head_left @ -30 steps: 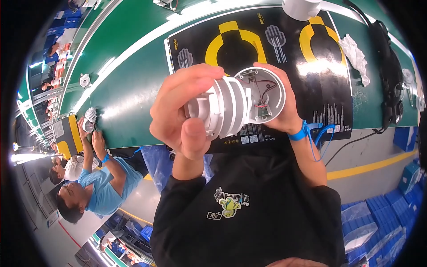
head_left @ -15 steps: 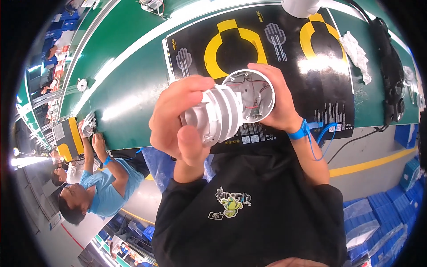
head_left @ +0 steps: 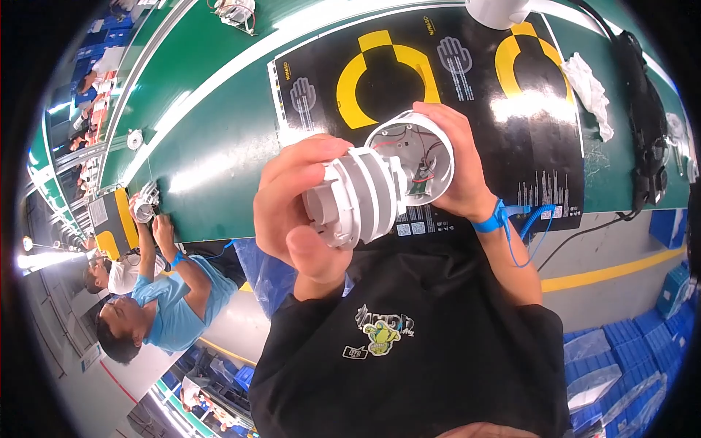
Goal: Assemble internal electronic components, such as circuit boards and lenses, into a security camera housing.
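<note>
My left hand (head_left: 296, 204) is wrapped round a ribbed white and grey plastic part (head_left: 369, 193), with stacked rings and a hollow end turned toward me. In my right hand (head_left: 466, 175) is a white cylindrical housing (head_left: 439, 157), its open mouth tilted toward me. Thin red and dark wires (head_left: 423, 166) and a small green board show inside it. The ribbed part's far end is right at the housing's rim and overlaps its lower left; whether they touch, I cannot tell. A blue wrist strap (head_left: 494, 217) circles my right wrist.
Below my hands, a black printed mat (head_left: 314, 135) covers part of the green bench (head_left: 226, 139). Another white housing (head_left: 498, 11) stands at the far edge. To the right lie a crumpled white cloth (head_left: 588, 95) and a black cable bundle (head_left: 646, 117). A co-worker (head_left: 175, 299) sits at left.
The ribbed part has shifted slightly right and turned, showing more of its hollow end. My left fingers have shifted on it. The green board in the housing is now more visible.
</note>
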Tool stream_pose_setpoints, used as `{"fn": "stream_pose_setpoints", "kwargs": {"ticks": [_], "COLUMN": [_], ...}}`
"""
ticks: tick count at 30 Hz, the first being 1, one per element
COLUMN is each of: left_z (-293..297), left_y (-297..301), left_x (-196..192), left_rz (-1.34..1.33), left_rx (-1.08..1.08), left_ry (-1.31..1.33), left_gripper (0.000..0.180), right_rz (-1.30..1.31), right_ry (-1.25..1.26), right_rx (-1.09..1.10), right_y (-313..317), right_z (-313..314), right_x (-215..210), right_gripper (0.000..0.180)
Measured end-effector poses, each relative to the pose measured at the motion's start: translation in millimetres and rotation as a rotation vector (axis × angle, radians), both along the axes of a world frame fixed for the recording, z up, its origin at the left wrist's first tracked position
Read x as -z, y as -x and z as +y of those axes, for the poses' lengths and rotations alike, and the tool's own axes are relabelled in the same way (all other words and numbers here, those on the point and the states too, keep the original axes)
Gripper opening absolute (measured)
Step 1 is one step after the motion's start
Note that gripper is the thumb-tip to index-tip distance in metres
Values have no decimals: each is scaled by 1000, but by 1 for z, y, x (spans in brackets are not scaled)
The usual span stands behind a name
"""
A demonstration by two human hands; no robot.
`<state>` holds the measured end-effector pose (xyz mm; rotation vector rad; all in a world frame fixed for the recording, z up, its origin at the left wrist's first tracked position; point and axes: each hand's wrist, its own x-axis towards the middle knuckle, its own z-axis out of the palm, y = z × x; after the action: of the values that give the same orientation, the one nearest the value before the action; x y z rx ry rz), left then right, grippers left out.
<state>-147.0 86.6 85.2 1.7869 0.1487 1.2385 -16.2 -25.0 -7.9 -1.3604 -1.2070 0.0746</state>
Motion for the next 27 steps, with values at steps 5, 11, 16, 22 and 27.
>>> {"fn": "stream_pose_setpoints", "kwargs": {"ticks": [5, 11, 16, 22, 27], "left_z": [-1, -6, -6, 8, 25], "left_y": [-5, -14, -25, -31, -37], "left_x": [0, -10, -13, -4, 7], "left_rz": [-28, 190, 271, 302, 275], "left_rx": [3, 40, 115, 175, 185], "left_ry": [3, -329, -369, -373, -595], "left_gripper": [62, 53, 50, 49, 45], "right_rz": [-25, -93, -91, -120, -128], "right_ry": [-15, -32, -69, -63, -32], "right_rx": [8, 100, 153, 261, 269], "right_y": [-1, 2, 3, 3, 2], "right_z": [0, 1, -1, -3, -8], "right_x": [1, -2, 0, -2, -8], "right_gripper": [90, 85, 83, 79, 77]}}
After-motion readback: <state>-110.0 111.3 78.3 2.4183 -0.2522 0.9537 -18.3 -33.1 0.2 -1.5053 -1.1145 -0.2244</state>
